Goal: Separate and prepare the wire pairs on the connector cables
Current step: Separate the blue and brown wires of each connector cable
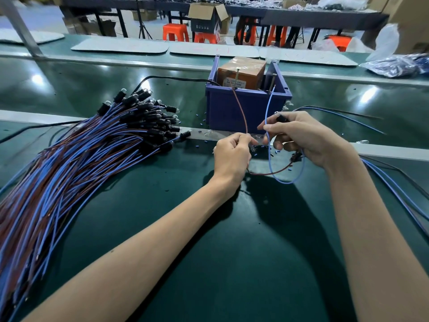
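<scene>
1 cable in work, near centre of the green table (pixel 232 252), just in front of the blue bin (pixel 246 108). Its 2 wires are apart: brown wire (pixel 241 110) pinched in my L hand (pixel 232 154), blue wire (pixel 268 108) pinched btwn thumb and forefinger of my R hand (pixel 308 138). Both free ends stick up toward the bin. Below the hands the 2 wires loop round to a dark connector (pixel 296 157), mostly hidden under my R palm, so no detail. L fingertips are curled under, exact contact pt not visible. Bin holds 1 brown box (pixel 241 70); rest of its contents hard to see. Left: big pile of blue/brown cables (pixel 92 159), too many to count, cut off at frame edge. Right: a few more cables (pixel 394 182), also cut off. Small blue bits (pixel 206 142) lie scattered near the bin.
</scene>
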